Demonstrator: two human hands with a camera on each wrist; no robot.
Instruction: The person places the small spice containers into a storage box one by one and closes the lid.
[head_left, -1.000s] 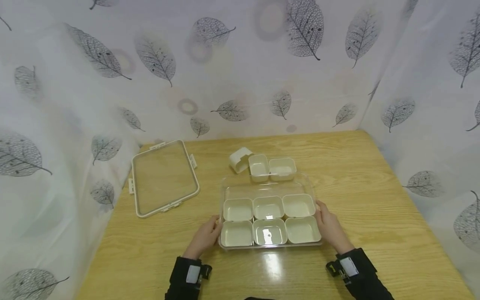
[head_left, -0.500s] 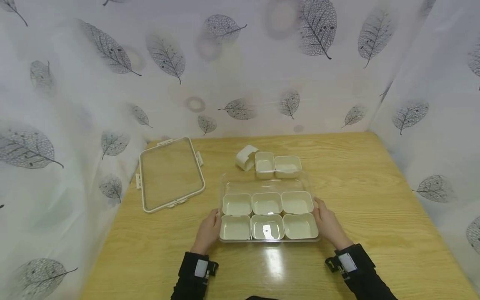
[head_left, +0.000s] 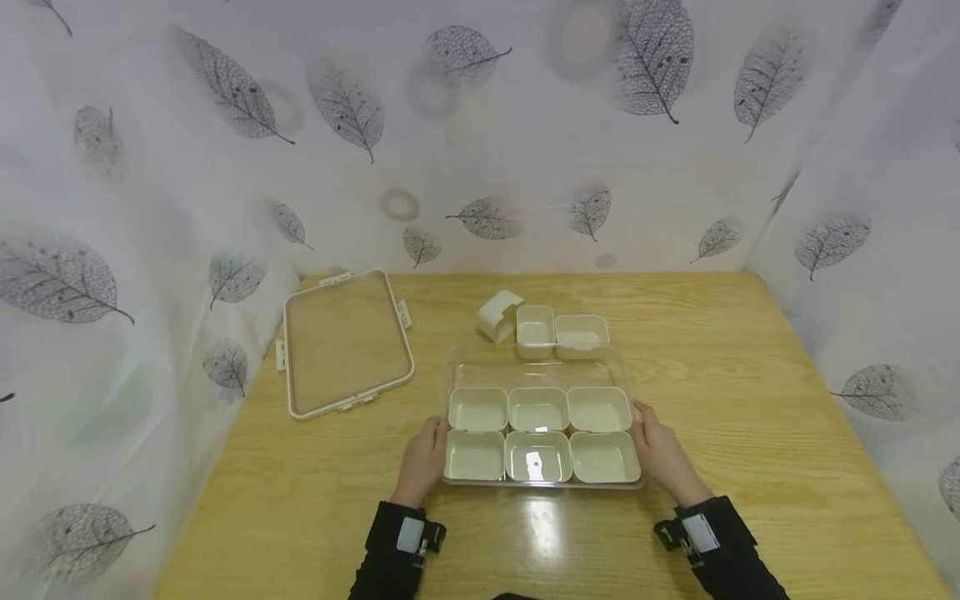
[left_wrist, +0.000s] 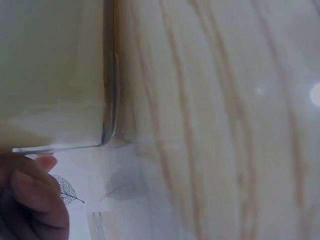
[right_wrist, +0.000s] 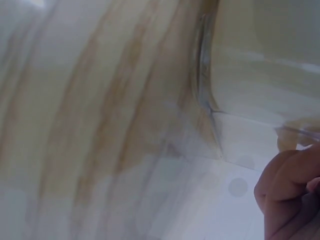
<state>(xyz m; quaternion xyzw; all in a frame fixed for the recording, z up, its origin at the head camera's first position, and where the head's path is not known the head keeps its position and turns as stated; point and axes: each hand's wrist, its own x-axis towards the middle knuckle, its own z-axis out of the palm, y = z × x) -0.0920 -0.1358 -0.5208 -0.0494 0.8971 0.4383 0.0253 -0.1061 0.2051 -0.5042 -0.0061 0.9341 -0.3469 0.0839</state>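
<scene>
A clear plastic box stands before me, with several cream cups in two rows filling its front part. Its back strip holds no cups. My left hand grips the box's left side, and my right hand grips the right side. In the left wrist view, curled fingers sit by the box's lower corner. Bent fingers of the right hand show beside the box in the right wrist view. The fingertips under or behind the box are partly hidden.
Behind the box, two upright cream cups stand side by side, next to a cream cup-like piece on its side. A clear lid with a cream frame and side clips lies at the left. Leaf-printed curtains border the wooden table.
The head view has shifted slightly, moving the scene to the right. My left hand has come in closer against the box's left side. The right hand keeps its hold.
</scene>
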